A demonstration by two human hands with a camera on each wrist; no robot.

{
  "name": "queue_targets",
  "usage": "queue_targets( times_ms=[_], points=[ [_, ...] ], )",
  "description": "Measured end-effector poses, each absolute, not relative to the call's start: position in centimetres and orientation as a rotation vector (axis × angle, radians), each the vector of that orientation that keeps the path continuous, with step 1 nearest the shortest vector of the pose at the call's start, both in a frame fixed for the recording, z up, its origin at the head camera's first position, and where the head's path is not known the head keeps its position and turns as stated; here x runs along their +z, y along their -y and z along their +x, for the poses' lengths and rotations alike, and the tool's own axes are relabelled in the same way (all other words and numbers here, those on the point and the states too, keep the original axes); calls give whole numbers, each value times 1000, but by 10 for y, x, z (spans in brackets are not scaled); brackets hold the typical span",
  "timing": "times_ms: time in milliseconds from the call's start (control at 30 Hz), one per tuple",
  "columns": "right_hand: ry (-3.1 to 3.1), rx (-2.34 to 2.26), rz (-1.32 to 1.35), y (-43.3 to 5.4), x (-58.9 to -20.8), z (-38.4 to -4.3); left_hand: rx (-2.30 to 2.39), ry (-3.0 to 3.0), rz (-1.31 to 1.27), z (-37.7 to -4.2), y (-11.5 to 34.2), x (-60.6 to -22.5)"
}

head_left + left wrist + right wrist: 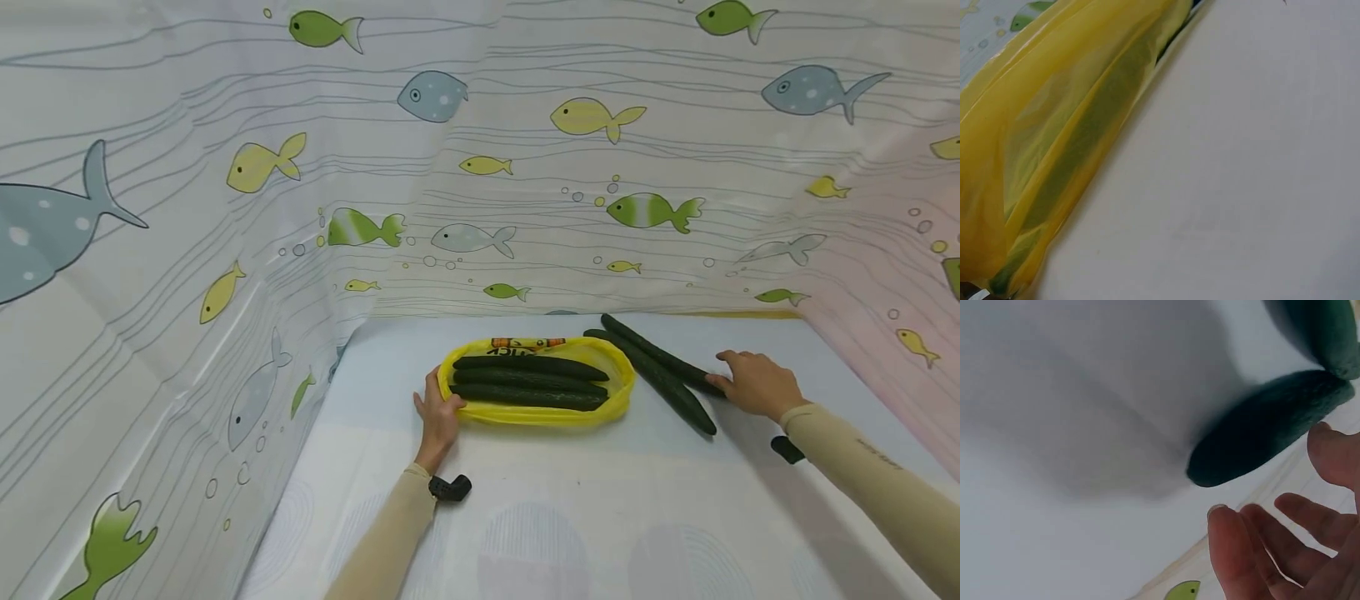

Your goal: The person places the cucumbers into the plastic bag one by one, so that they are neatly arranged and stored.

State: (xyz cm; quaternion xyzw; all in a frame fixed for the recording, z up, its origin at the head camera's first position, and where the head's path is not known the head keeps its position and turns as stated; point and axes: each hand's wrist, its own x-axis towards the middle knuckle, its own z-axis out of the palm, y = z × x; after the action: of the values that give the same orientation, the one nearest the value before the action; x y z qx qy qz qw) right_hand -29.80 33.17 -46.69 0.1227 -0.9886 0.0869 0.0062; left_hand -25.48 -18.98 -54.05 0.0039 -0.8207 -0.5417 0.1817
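A yellow plastic bag [536,417] lies with its wide mouth facing up, and three dark green cucumbers [528,379] sit side by side in it. My left hand [438,417] grips the bag's left edge, thumb at the near rim. Through the plastic in the left wrist view, a cucumber [1085,131] shows. To the bag's right, a long cucumber [660,354] lies beside another cucumber [667,385]. My right hand [757,385] is over the near end of the farther one; in the right wrist view its fingers [1229,550] are spread around that cucumber's tip [1254,431], with a gap.
The white table [525,475] runs back to a curtain [525,275] printed with fish, which also rises along both sides. Wrist cameras are strapped on, such as the left one [450,488]. A dark letter print and orange picture [527,342] mark the bag's far side.
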Motion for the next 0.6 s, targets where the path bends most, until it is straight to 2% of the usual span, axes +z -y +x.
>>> queue_targets(
  times_ms=[600],
  points=[
    [3110, 408, 418, -333, -491, -302, -1543, 2315, 26, -255, 191, -541]
  ],
)
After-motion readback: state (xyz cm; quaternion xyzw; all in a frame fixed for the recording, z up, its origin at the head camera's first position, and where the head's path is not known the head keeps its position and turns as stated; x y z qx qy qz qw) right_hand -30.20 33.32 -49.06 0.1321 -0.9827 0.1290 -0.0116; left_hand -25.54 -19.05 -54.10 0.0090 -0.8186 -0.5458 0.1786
